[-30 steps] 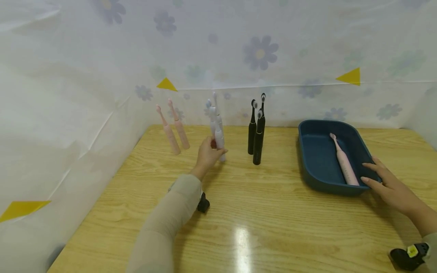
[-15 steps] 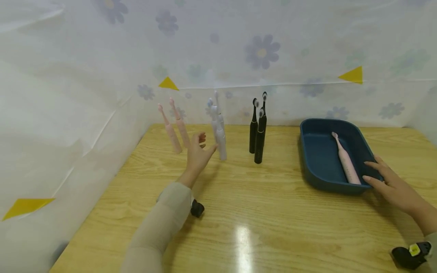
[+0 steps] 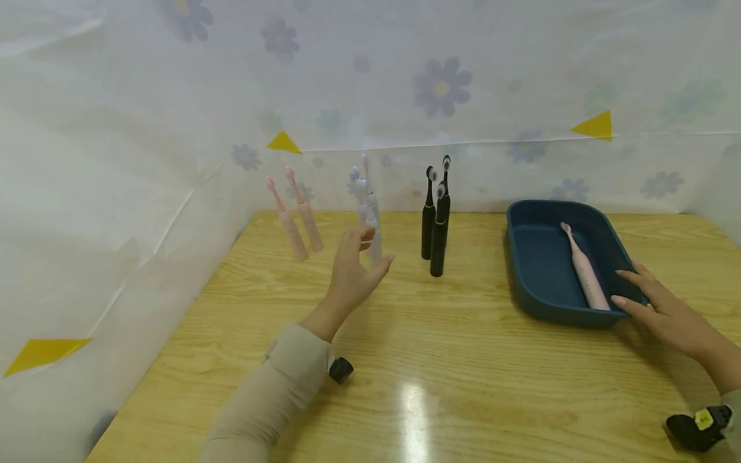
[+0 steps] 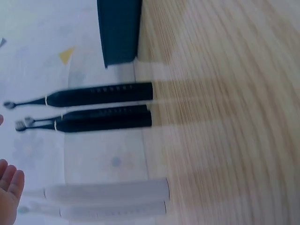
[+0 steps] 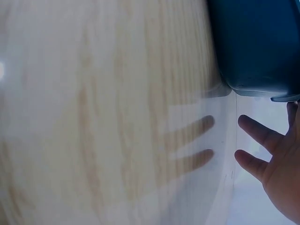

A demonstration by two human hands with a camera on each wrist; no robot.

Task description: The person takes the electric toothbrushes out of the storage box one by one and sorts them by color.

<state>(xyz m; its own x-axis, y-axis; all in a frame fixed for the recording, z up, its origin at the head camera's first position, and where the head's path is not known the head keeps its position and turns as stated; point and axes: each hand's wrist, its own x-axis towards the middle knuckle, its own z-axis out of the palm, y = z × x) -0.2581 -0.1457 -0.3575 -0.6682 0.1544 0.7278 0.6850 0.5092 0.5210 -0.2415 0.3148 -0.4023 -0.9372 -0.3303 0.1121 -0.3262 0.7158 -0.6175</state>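
Observation:
My left hand (image 3: 353, 273) is at the group of upright white electric toothbrushes (image 3: 371, 209), its thumb and fingers spread apart. In the head view it overlaps the lower part of the nearest one. The left wrist view shows bare space between the fingers (image 4: 15, 183) and two white handles (image 4: 112, 191). My right hand (image 3: 666, 315) holds the near right corner of a dark blue basin (image 3: 570, 316). Its thumb and index finger reach over the rim, while other fingers (image 5: 260, 132) stretch outside. A pink electric toothbrush (image 3: 586, 273) lies in the basin.
Two pink electric toothbrushes (image 3: 300, 222) stand on the left of the wooden table (image 3: 463, 373). Between the white ones and the basin stand three black electric toothbrushes (image 3: 438, 241). Behind the table hangs a flowered white sheet (image 3: 359, 96) with yellow triangles.
My left hand has let go of the nearest white toothbrush, drawn back left, then come right again in front of it with fingers spread. The right hand has stayed on the basin.

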